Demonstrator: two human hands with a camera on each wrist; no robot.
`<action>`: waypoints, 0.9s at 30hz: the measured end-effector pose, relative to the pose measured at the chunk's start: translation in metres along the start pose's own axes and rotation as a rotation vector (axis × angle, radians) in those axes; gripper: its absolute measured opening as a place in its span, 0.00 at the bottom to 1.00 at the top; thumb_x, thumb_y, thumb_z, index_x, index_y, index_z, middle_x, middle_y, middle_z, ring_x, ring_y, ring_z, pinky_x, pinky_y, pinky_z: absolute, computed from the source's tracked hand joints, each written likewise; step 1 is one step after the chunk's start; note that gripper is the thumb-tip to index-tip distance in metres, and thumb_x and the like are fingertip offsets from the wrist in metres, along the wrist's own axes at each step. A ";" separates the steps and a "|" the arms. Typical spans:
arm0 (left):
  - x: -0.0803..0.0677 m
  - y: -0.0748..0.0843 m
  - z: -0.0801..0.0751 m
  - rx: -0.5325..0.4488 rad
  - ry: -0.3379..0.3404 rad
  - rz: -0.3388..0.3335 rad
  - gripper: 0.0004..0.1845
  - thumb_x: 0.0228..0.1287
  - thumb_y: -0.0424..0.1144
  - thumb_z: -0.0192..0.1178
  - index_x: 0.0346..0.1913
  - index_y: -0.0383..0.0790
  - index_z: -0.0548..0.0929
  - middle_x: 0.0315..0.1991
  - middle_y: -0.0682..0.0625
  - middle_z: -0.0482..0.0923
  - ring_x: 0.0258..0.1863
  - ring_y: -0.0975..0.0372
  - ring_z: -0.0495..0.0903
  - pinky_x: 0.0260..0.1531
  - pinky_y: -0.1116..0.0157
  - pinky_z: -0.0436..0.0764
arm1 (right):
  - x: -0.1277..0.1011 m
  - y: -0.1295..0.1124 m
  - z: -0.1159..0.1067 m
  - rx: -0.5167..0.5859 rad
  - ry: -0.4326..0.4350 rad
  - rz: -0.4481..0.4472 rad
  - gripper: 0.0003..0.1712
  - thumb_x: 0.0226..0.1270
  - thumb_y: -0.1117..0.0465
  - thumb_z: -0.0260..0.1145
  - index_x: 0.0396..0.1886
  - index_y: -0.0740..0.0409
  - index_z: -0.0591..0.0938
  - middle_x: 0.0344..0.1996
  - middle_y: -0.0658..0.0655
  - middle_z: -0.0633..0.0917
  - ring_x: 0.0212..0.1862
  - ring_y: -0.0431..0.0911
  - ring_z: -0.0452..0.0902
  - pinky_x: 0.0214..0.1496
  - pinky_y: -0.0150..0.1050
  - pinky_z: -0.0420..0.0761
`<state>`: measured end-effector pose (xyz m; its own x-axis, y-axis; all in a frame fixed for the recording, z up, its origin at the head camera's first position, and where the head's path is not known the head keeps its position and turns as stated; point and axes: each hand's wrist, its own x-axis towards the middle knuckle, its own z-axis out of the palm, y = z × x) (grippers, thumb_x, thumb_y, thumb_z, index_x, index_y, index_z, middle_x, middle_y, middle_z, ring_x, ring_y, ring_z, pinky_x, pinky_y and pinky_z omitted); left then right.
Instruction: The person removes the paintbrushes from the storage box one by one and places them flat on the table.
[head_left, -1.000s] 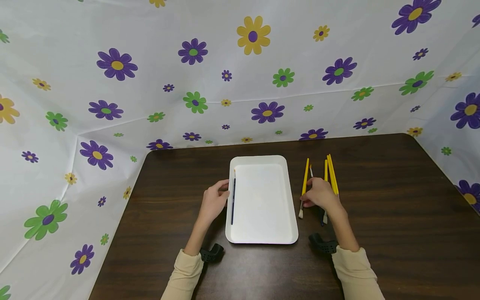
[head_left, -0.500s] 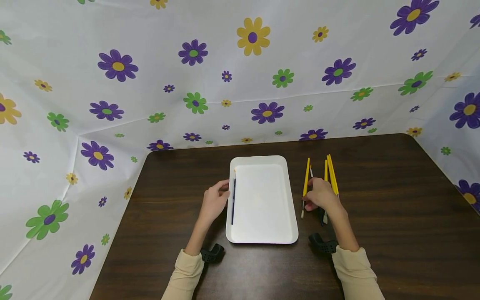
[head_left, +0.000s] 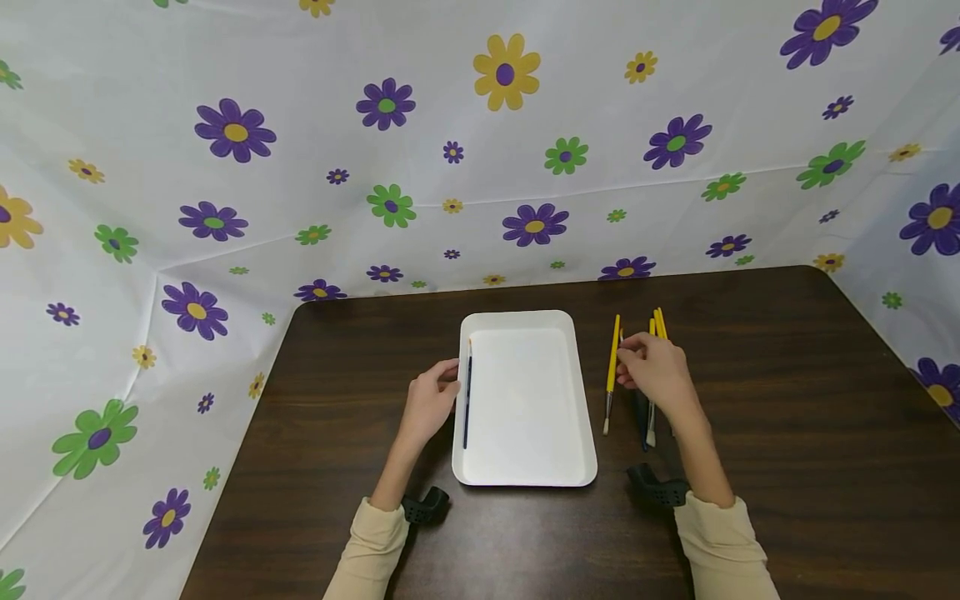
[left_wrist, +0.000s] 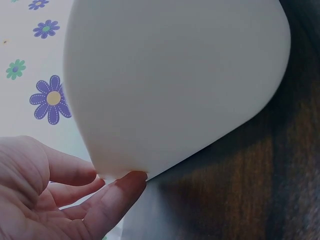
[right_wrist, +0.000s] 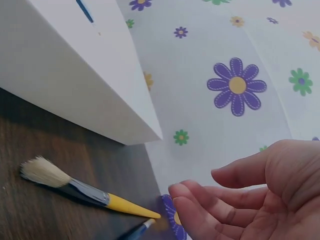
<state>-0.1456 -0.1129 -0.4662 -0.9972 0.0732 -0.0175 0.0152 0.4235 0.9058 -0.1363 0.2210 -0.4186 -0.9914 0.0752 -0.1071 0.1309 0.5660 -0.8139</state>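
Observation:
My left hand [head_left: 426, 408] pinches the left rim of a white tray [head_left: 525, 400] between thumb and fingers; the left wrist view shows this grip at the tray's edge. A thin dark blue paintbrush [head_left: 468, 400] lies inside along that same side. Over the paintbrushes to the tray's right hovers my right hand [head_left: 660, 371], fingers loosely bent and nothing between them. Beside its fingertips lies a yellow-handled paintbrush [head_left: 612, 354], pale bristles [right_wrist: 45, 172] toward me. Beneath the hand, partly hidden, are more yellow paintbrushes [head_left: 652, 327] and a dark blue paintbrush [head_left: 644, 437].
The dark wooden table [head_left: 787, 400] extends to both sides of the tray. A white flower-print sheet [head_left: 420, 150] stands behind the table and along its sides. Black wrist mounts [head_left: 426, 506] sit on both arms.
The right hand first shifted and turned the leftmost yellow paintbrush slightly, then let it go and rose up and to the right. The left hand and tray have stayed in place.

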 end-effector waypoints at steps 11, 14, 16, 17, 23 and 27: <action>0.000 0.001 0.000 -0.008 0.000 -0.008 0.20 0.73 0.27 0.56 0.65 0.28 0.80 0.56 0.34 0.83 0.47 0.46 0.87 0.34 0.57 0.89 | -0.004 0.000 -0.013 0.061 0.044 -0.029 0.19 0.82 0.64 0.56 0.57 0.79 0.78 0.29 0.62 0.87 0.28 0.47 0.86 0.32 0.34 0.87; 0.000 0.001 0.000 -0.010 -0.002 -0.007 0.20 0.73 0.27 0.56 0.65 0.28 0.79 0.56 0.33 0.83 0.47 0.46 0.88 0.35 0.57 0.89 | -0.005 -0.002 -0.012 0.073 0.049 -0.052 0.19 0.82 0.63 0.56 0.56 0.79 0.78 0.30 0.64 0.87 0.28 0.46 0.86 0.32 0.34 0.87; 0.000 0.001 0.000 -0.011 -0.002 -0.007 0.20 0.73 0.27 0.56 0.65 0.28 0.80 0.56 0.33 0.83 0.47 0.46 0.88 0.35 0.57 0.89 | -0.005 -0.003 -0.010 0.083 0.051 -0.069 0.19 0.82 0.64 0.56 0.56 0.79 0.79 0.31 0.65 0.87 0.28 0.46 0.86 0.32 0.32 0.87; 0.000 0.001 0.000 -0.011 -0.001 -0.008 0.20 0.73 0.27 0.56 0.65 0.28 0.80 0.56 0.34 0.83 0.47 0.46 0.88 0.35 0.57 0.89 | -0.005 -0.004 -0.008 0.089 0.050 -0.078 0.19 0.82 0.64 0.56 0.55 0.79 0.79 0.31 0.65 0.87 0.29 0.47 0.87 0.32 0.32 0.87; 0.000 0.001 0.000 -0.013 -0.002 -0.012 0.20 0.73 0.27 0.56 0.65 0.29 0.80 0.56 0.34 0.83 0.47 0.46 0.87 0.35 0.57 0.89 | -0.005 -0.009 0.004 0.120 0.030 -0.104 0.17 0.80 0.65 0.58 0.54 0.78 0.80 0.30 0.65 0.87 0.31 0.55 0.88 0.35 0.34 0.88; 0.000 0.001 0.000 -0.017 -0.006 -0.012 0.20 0.73 0.28 0.56 0.66 0.29 0.79 0.56 0.34 0.83 0.47 0.46 0.87 0.35 0.57 0.89 | -0.005 -0.012 0.010 0.127 0.016 -0.105 0.15 0.79 0.66 0.59 0.52 0.77 0.81 0.29 0.64 0.86 0.32 0.57 0.87 0.36 0.36 0.88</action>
<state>-0.1458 -0.1126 -0.4651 -0.9968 0.0734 -0.0313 0.0015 0.4091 0.9125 -0.1329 0.2054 -0.4142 -0.9994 0.0346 -0.0096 0.0245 0.4630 -0.8860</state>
